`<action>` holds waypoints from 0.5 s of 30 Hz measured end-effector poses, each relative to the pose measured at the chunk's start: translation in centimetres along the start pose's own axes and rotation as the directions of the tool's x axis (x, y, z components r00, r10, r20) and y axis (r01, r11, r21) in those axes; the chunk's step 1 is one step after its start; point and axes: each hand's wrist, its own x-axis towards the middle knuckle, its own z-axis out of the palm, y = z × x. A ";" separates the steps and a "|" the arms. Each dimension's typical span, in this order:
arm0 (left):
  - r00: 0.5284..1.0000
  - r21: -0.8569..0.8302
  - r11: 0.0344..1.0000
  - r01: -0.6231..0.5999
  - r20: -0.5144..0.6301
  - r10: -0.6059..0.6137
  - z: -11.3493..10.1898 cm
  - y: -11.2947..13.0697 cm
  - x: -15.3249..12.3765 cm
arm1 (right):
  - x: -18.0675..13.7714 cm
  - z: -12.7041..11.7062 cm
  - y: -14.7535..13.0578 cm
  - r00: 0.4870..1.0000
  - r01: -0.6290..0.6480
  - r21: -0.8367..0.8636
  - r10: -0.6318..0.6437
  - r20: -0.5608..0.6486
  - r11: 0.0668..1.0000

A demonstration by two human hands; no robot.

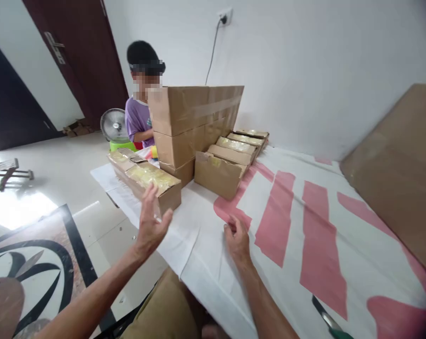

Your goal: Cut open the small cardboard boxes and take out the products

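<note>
My left hand (152,223) is open, its fingers stretched up and its thumb apart. It is in front of the near end of a long cardboard box (169,200) with a shiny yellowish top; I cannot tell whether the fingertips touch it. My right hand (238,240) is low over the white cloth with red print (206,245), fingers curled in toward the thumb and nothing visible in them. Beyond it a brown cardboard box (216,178) leads a row of similar boxes (236,144). Taped cartons stand in a tall stack (188,108) between the two rows.
A bladed tool with a green handle (331,321) lies at the lower right. A large cardboard sheet or box (397,174) rises on the right. Across the table is a person in a purple shirt (137,117), with a fan (114,125) behind. A plugged-in cable (214,49) hangs on the wall.
</note>
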 end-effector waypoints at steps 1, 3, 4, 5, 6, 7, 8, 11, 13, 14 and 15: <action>0.998 0.011 0.999 0.046 -0.053 -0.045 -1.2 -1.8 1.1 | 0.0 -0.1 -0.4 1.000 0.017 -0.017 -0.017 0.005 1.000; 0.979 0.006 0.985 0.170 -0.116 -0.168 -3.1 -5.4 3.1 | 0.0 0.2 -1.6 0.997 0.070 -0.057 -0.069 0.029 0.996; 0.964 -0.003 0.973 0.231 -0.132 -0.230 -3.7 -7.1 3.9 | 0.1 0.6 -2.5 0.993 0.107 -0.071 -0.103 0.054 0.992; 0.949 -0.014 0.959 0.282 -0.143 -0.281 -4.2 -8.6 4.6 | 0.2 1.2 -3.6 0.986 0.145 -0.078 -0.138 0.091 0.986; 0.935 -0.027 0.947 0.321 -0.150 -0.321 -4.4 -9.9 5.3 | 0.4 2.0 -4.8 0.975 0.182 -0.074 -0.170 0.141 0.981; 0.924 -0.040 0.937 0.347 -0.155 -0.349 -4.5 -11.1 6.0 | 0.7 3.0 -6.3 0.960 0.213 -0.059 -0.197 0.200 0.975; 0.915 -0.053 0.929 0.367 -0.158 -0.370 -4.5 -12.0 6.6 | 1.0 4.2 -7.8 0.941 0.234 -0.037 -0.217 0.260 0.972; 0.890 -0.098 0.903 0.418 -0.155 -0.429 -3.6 -14.2 8.5 | 2.6 8.4 -12.1 0.884 0.271 0.007 -0.252 0.393 0.963; 0.884 -0.132 0.896 0.425 -0.152 -0.441 -2.8 -15.2 9.4 | 3.7 11.1 -14.1 0.871 0.286 -0.001 -0.259 0.418 0.958; 0.889 -0.145 0.899 0.413 -0.149 -0.433 -2.5 -15.6 9.7 | 4.2 12.2 -14.7 0.874 0.288 -0.019 -0.255 0.413 0.957; 0.899 -0.153 0.906 0.394 -0.141 -0.415 -2.2 -16.0 9.9 | 4.5 13.2 -15.1 0.882 0.287 -0.043 -0.246 0.401 0.957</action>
